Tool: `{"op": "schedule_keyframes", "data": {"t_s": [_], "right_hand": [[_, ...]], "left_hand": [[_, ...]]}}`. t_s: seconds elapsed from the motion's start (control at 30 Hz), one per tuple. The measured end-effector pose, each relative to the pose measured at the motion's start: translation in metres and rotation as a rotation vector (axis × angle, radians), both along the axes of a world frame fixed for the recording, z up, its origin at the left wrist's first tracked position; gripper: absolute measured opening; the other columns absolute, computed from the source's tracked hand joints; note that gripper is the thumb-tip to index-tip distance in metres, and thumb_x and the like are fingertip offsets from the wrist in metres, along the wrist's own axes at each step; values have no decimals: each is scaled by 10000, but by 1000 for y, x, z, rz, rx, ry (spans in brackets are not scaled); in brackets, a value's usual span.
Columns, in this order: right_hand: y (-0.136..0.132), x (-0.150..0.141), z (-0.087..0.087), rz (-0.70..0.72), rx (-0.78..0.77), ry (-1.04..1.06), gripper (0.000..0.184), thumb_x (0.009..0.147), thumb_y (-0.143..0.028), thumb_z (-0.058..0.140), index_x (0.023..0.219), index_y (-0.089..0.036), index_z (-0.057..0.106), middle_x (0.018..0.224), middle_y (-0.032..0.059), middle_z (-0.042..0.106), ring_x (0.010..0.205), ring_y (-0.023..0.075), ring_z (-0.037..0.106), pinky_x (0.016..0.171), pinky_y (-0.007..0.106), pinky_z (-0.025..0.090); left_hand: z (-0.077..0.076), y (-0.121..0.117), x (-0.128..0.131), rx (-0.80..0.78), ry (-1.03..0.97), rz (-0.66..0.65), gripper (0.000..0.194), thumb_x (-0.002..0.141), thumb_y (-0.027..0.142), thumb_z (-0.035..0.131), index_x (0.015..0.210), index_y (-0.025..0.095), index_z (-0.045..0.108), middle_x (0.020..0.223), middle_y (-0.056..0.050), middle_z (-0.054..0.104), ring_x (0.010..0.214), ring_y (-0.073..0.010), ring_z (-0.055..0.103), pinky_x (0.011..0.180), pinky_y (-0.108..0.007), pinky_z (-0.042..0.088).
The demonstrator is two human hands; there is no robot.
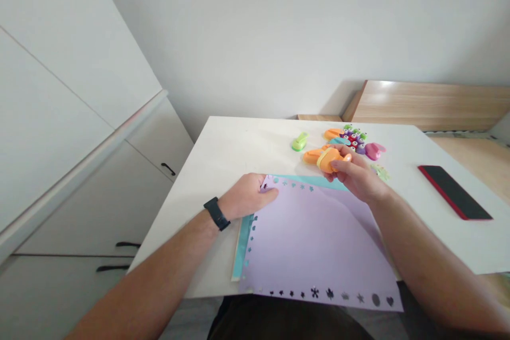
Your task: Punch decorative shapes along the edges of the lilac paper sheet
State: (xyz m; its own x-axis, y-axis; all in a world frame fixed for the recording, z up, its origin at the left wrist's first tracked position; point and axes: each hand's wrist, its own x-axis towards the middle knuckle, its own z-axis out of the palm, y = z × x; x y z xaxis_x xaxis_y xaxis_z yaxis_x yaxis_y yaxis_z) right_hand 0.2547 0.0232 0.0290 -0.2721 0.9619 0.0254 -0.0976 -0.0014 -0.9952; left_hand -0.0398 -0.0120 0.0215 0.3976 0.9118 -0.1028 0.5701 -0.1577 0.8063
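Observation:
A sheet of purple paper (pixel 314 239) lies before me, with small shapes punched along its top, left and bottom edges. My left hand (pixel 257 194) grips its upper left corner, thumb on top and fingers beneath. Under it shows teal paper (pixel 241 255). My right hand (pixel 358 170) holds an orange craft punch (pixel 330 160) above the paper's far edge, apart from the sheet. Another orange punch (pixel 313 155) sits on the table just behind the held one, partly hidden by it.
At the back of the white table (pixel 239 143) stand a green punch (pixel 300 141), a pink punch (pixel 374 151), and a cluster of small purple, red and green pieces (pixel 354 139). A dark red-edged tablet-like slab (pixel 455 192) lies to the right. White cabinets (pixel 95 191) flank the left.

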Motion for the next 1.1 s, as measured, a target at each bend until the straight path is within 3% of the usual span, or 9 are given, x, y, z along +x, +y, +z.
{"op": "schedule_keyframes", "data": {"t_s": [0.27, 0.47, 0.7, 0.87, 1.1], "right_hand": [[0, 3, -4, -81, 21, 21, 237, 843, -286, 643, 1062, -249, 560, 889, 26, 624, 708, 181, 577, 592, 320, 454], [-1, 0, -4, -117, 46, -59, 350, 845, -334, 636, 1178, -277, 543, 909, 13, 628, 703, 181, 594, 598, 335, 485], [1, 1, -10, -163, 118, -145, 247, 921, -455, 612, 1068, -258, 590, 933, 23, 653, 707, 164, 597, 576, 303, 486], [2, -3, -9, -172, 116, -197, 299, 947, -531, 589, 996, -237, 564, 825, 18, 639, 691, 168, 592, 564, 289, 497], [6, 1, -16, -207, 172, -327, 392, 954, -618, 552, 1036, -235, 577, 944, 44, 659, 777, 173, 614, 625, 289, 538]], "left_hand": [[-2, 1, -1, 4, -14, 17, 265, 860, 397, 573, 725, 178, 637, 657, 10, 616, 619, -146, 547, 567, -245, 399], [-7, 6, -5, -10, -5, 51, 292, 892, 412, 561, 745, 172, 640, 658, 13, 606, 580, -135, 522, 524, -245, 360], [-9, 6, -4, 3, -47, 75, 319, 909, 445, 569, 785, 164, 653, 687, 13, 611, 604, -134, 519, 541, -243, 367], [-12, 6, -2, 6, -27, 100, 416, 917, 549, 569, 752, 170, 619, 666, 21, 572, 606, -132, 501, 535, -241, 343], [-13, 6, -3, 28, 16, 82, 455, 938, 584, 546, 731, 181, 580, 656, 29, 550, 610, -129, 497, 545, -242, 333]]}}
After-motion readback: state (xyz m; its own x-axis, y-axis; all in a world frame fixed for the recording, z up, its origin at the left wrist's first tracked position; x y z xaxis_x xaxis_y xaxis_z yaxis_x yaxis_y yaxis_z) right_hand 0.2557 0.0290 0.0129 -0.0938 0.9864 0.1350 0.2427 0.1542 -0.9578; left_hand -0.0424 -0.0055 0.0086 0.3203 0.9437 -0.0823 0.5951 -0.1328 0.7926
